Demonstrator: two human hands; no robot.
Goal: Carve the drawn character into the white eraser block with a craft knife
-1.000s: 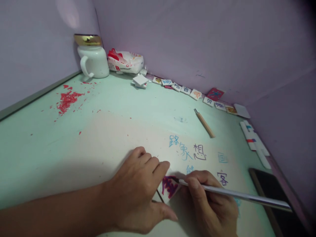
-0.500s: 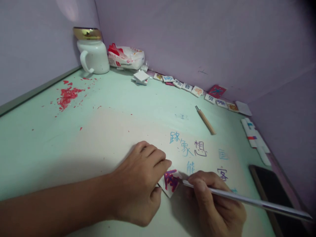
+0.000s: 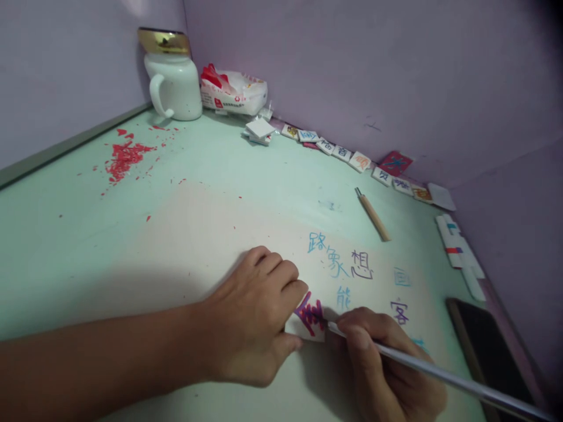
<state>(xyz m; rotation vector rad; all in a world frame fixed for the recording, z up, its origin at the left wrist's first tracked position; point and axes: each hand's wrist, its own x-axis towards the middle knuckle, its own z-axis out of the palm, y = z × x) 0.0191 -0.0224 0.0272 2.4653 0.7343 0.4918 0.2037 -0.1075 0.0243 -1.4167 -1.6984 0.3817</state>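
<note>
My left hand (image 3: 255, 319) is closed on the left side of a small white square tile (image 3: 313, 334), pinching it between thumb and index finger on the sheet of paper. Purple and red strokes cover the tile's upper middle. My right hand (image 3: 387, 357) grips a thin paintbrush (image 3: 422, 366) with a long silvery handle. Its dark tip touches or nearly touches the right part of the painted strokes. The tile's left corner is hidden under my left fingers. Handwritten blue and purple characters (image 3: 360, 265) show on the paper beyond my right hand.
A wooden-handled carving tool (image 3: 373, 215) lies farther back. Marked tiles (image 3: 342, 153) line the wall, near blank tiles (image 3: 259, 129), a tissue pack (image 3: 235, 94) and a lidded white mug (image 3: 180, 88). Red shavings (image 3: 125, 161) lie left; white markers (image 3: 457, 252) and a phone (image 3: 488, 351) right.
The tile has turned in my left hand's grip, and my left thumb now reaches farther along its near edge. The brush stays at the painted strokes. The whole view has shifted slightly.
</note>
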